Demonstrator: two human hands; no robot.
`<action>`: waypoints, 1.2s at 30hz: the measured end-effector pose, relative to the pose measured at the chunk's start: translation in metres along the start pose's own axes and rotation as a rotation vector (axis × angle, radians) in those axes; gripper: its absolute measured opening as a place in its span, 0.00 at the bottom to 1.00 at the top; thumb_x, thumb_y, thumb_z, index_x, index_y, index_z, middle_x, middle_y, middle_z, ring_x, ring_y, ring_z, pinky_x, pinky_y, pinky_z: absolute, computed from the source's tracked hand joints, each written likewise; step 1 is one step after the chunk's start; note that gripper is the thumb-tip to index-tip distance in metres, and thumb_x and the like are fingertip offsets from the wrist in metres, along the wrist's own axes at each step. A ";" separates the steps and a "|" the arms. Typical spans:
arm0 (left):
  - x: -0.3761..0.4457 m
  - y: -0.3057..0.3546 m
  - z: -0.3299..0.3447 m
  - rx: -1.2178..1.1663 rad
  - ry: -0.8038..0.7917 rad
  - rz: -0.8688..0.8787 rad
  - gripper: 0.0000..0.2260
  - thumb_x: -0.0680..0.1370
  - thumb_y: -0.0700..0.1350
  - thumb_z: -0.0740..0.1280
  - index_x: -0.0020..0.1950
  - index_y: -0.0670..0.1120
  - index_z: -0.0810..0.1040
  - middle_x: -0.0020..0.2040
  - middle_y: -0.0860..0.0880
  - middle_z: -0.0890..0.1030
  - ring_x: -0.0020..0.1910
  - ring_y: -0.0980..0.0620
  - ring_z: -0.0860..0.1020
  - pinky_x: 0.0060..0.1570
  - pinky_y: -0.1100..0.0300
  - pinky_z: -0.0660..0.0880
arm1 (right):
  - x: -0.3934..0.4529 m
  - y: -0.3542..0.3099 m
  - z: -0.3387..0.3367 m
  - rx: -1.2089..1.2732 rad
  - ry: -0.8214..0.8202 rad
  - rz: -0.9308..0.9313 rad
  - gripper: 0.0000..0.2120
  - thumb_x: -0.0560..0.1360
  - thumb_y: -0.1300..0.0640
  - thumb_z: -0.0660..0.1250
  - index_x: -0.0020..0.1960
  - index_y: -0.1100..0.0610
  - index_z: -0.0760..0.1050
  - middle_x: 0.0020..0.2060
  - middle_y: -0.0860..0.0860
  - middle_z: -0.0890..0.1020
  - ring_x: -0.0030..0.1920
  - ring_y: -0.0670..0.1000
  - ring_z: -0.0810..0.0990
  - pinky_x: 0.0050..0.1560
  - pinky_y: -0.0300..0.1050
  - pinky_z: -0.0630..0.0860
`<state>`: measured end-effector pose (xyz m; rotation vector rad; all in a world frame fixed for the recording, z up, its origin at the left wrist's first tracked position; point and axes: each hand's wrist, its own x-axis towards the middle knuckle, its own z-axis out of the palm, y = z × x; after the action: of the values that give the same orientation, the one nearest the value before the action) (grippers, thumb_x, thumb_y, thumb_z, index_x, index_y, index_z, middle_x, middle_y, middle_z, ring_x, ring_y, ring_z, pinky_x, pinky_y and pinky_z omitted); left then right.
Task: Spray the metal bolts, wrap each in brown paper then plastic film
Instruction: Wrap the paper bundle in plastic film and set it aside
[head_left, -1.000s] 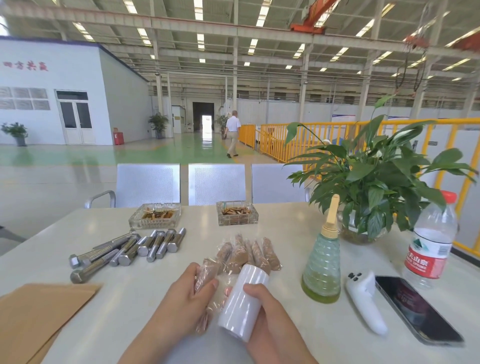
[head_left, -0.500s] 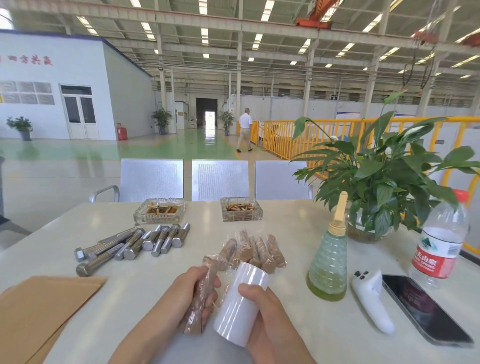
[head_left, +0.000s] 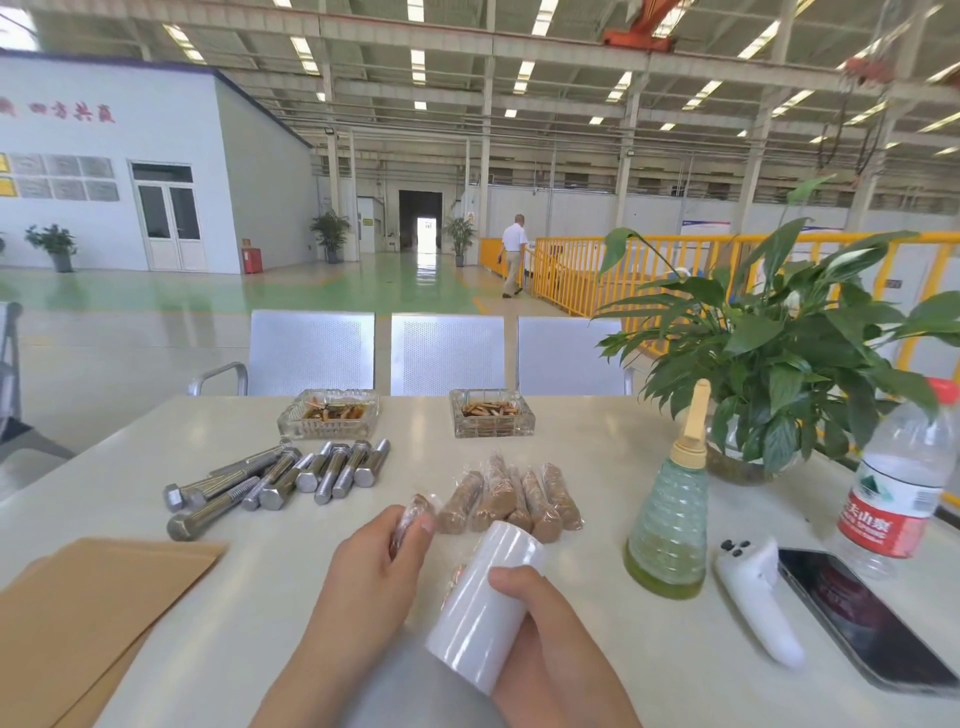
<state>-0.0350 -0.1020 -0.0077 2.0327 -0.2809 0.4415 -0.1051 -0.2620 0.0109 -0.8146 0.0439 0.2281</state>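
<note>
Two hands up, left fingers (head_left: 415, 525) gripping wrapped bolt (head_left: 410, 514), right fingers (head_left: 511, 577) clasping film roll (head_left: 483, 603)

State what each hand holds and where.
Left hand grips a wrapped bolt around its middle; right hand grips the film roll around its lower side.

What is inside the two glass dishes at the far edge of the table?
Both glass dishes hold what look like cigarette butts; the left one also shows dark liquid. Their bottoms are covered by the contents, so anything beneath cannot be seen.
</note>
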 end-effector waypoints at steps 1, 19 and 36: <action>0.003 -0.002 -0.001 -0.017 0.009 -0.070 0.20 0.83 0.60 0.61 0.42 0.46 0.76 0.29 0.52 0.71 0.29 0.53 0.69 0.33 0.54 0.67 | 0.001 0.001 0.002 -0.002 0.022 0.003 0.34 0.59 0.67 0.78 0.64 0.67 0.77 0.49 0.64 0.82 0.51 0.63 0.81 0.55 0.59 0.76; -0.001 -0.002 -0.005 -0.650 -0.210 -0.290 0.06 0.82 0.43 0.68 0.49 0.41 0.78 0.40 0.42 0.81 0.37 0.44 0.81 0.38 0.51 0.80 | 0.008 -0.014 -0.008 0.059 0.037 0.052 0.18 0.63 0.67 0.79 0.52 0.67 0.84 0.42 0.63 0.83 0.39 0.62 0.85 0.45 0.60 0.84; 0.000 -0.008 -0.017 -0.596 -0.382 -0.171 0.08 0.80 0.46 0.71 0.52 0.42 0.83 0.44 0.40 0.83 0.41 0.45 0.80 0.38 0.56 0.75 | 0.008 -0.021 -0.007 0.002 0.102 0.030 0.25 0.68 0.56 0.76 0.61 0.66 0.78 0.45 0.60 0.82 0.41 0.57 0.83 0.40 0.50 0.81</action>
<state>-0.0349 -0.0828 -0.0064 1.5200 -0.4103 -0.1372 -0.0923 -0.2793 0.0201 -0.8241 0.1527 0.2150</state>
